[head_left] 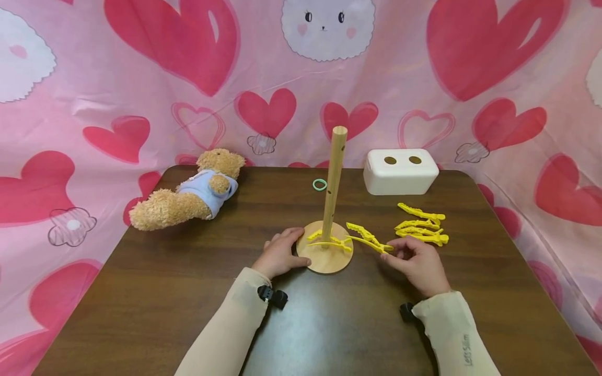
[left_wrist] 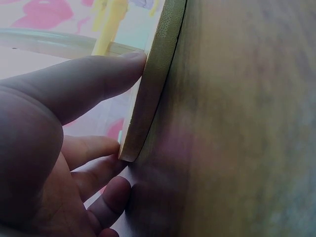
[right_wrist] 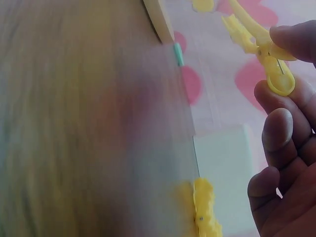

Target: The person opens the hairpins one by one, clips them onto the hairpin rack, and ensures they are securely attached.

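Observation:
A wooden stand has a round base point(head_left: 325, 265) and an upright post point(head_left: 334, 180) with small dark holes down its side. My left hand point(head_left: 279, 253) holds the base's left edge, the thumb point(left_wrist: 106, 74) over its upper face and the fingers at the rim point(left_wrist: 143, 118). Low on the post, a yellow hair clip point(head_left: 340, 244) has one arm in front of it and one behind. Right of the base, my right hand point(head_left: 419, 262) pinches a second yellow hair clip point(right_wrist: 270, 57) by its tail between thumb and finger. That clip's jaws are spread and point toward the post.
Several more yellow hair clips point(head_left: 423, 236) lie to the right. Behind them stands a white box point(head_left: 400, 180) with two round holes on top. A green ring point(head_left: 319, 185) lies behind the post, and a teddy bear point(head_left: 188, 203) in a blue shirt lies at the back left.

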Demonstrator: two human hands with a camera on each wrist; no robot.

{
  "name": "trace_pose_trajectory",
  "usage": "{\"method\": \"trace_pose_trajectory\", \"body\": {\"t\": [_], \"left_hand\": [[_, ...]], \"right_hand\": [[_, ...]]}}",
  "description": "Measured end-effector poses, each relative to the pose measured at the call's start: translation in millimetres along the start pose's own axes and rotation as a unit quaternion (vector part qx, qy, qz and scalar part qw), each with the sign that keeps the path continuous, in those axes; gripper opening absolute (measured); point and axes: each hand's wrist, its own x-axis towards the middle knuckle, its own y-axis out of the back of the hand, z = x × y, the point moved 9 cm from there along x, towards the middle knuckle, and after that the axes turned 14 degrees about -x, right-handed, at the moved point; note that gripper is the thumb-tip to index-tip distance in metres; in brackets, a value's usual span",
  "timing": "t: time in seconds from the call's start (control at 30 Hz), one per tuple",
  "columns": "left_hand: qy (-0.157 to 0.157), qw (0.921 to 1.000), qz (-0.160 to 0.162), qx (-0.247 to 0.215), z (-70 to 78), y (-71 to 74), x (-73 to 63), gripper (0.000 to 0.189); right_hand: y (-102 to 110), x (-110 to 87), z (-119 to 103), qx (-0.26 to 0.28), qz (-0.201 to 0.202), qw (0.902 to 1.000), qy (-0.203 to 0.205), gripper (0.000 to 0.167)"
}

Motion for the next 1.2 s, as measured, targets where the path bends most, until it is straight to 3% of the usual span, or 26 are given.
{"method": "trace_pose_trajectory", "body": {"t": [0.33, 0.57, 1.2], "left_hand": [[-0.002, 1.0000, -0.003, -0.002, 0.2, -0.5, 2.1, 0.086], [0.005, 1.0000, -0.003, -0.001, -1.2, -0.3, 0.9, 0.086], [0.000, 0.9999, -0.003, 0.010, -0.1, 0.3, 1.1, 0.086]], "right_hand": [[-10.3, 10.4, -22.8, 0.020, 0.006, 0.9977, 0.064, 0.024], [-23.0, 12.9, -30.4, 0.045, -0.021, 0.9970, 0.059, 0.024], [-34.0, 18.9, -51.3, 0.061, -0.025, 0.9959, 0.061, 0.023]]}}
